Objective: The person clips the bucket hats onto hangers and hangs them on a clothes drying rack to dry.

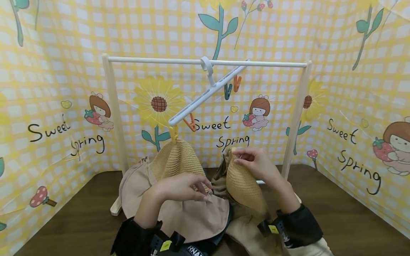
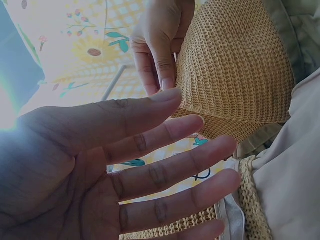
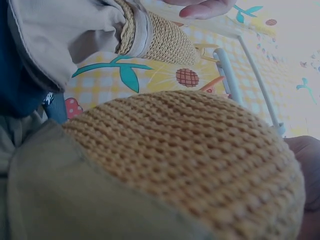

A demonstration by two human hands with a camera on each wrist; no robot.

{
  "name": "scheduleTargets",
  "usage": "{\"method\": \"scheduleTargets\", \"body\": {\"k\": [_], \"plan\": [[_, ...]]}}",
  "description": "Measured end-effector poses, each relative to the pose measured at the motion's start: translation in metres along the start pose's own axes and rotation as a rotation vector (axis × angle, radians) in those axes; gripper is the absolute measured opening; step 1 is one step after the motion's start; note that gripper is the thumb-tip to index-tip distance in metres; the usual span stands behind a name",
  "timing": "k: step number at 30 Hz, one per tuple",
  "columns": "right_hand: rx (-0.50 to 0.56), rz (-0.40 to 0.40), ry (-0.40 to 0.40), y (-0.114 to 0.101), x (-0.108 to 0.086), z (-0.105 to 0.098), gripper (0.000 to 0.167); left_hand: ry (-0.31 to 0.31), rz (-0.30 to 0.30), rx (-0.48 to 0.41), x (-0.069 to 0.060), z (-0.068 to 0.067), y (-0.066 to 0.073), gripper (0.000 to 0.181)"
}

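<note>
A woven straw sun hat (image 1: 179, 156) with a pinkish-beige cloth brim hangs from a yellow clip (image 1: 173, 135) at the low left end of a tilted pale-blue hanger (image 1: 205, 96). In front of it, my left hand (image 1: 179, 188) is held with fingers loosely extended; the left wrist view shows nothing in its palm. To the right, my right hand (image 1: 257, 163) pinches the top of a second straw hat (image 1: 241, 183) with an olive-khaki brim (image 3: 100, 195). In the right wrist view this hat's crown hides most of the right hand.
The hanger hooks onto the white rod (image 1: 153, 60) of a wooden-legged rack (image 1: 116, 117). Green (image 1: 228, 91) and orange clips (image 1: 237, 84) hang near its raised right end, another orange clip (image 1: 190, 123) near the left. Patterned cloth (image 1: 48, 89) surrounds the brown table (image 1: 80, 209).
</note>
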State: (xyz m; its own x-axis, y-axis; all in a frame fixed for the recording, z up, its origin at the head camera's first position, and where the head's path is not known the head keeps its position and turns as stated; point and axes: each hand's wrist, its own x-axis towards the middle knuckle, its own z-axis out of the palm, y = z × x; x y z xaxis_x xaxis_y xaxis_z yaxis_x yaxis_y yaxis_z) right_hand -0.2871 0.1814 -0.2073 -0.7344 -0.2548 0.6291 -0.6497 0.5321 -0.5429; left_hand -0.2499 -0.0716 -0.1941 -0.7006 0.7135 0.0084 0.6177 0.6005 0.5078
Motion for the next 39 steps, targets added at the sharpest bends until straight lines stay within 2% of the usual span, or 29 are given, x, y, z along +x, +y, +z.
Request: {"method": "scheduleTargets", "body": {"k": [10,17,29,35,39], "plan": [[-0.156,-0.078,-0.014,-0.007,0.013,-0.003,0.022,-0.004,-0.011,0.004,-0.002,-0.001,0.002,0.025],[-0.234,-0.090,-0.048,-0.012,0.023,-0.005,0.020,-0.010,-0.015,-0.007,-0.002,-0.002,0.003,0.026],[-0.241,-0.100,-0.101,-0.014,0.033,-0.010,0.019,0.004,-0.021,-0.021,-0.003,-0.002,0.002,0.027],[-0.261,-0.140,-0.077,-0.013,0.042,-0.013,0.017,0.019,-0.029,-0.011,-0.004,-0.003,0.001,0.027],[-0.272,-0.124,-0.070,-0.013,0.045,-0.013,0.016,0.026,-0.027,-0.001,-0.003,-0.003,0.001,0.027]]}}
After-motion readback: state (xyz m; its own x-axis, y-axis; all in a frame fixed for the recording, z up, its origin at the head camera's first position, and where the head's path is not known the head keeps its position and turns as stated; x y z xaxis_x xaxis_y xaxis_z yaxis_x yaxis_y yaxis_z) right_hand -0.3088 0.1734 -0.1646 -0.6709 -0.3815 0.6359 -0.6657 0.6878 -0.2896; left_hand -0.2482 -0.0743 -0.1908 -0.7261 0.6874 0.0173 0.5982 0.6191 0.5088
